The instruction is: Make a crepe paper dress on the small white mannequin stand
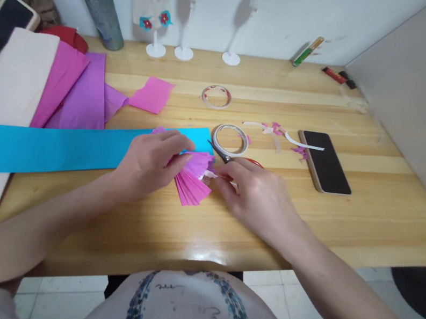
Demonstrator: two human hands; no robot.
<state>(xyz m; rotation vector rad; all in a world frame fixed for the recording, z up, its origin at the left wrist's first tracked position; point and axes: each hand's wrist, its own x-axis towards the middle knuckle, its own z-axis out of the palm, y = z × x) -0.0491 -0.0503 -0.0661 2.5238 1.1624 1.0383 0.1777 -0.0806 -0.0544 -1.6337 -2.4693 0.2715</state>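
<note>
Pleated pink and purple paper (193, 184) fans out below the fingers of my left hand (152, 163), which pinches it between thumb and fingers. My right hand (258, 197) is closed at the paper's right side, thumb and forefinger pinching the end of a thin white strip (210, 174). That strip meets the pleats. Behind my right hand lie scissors (224, 155), their blades pointing left and their red handle partly hidden by the hand. A long blue paper strip (75, 153) runs under my left hand. A tape roll (230, 139) sits just behind the scissors.
Another tape roll (216, 97), a pink paper square (152, 95) and a phone (325, 163) lie on the wooden table (288, 98). Paper scraps (275, 129) are near the phone. Folded paper sheets (86, 89) lie at left. Small dress forms (191, 9) stand by the wall.
</note>
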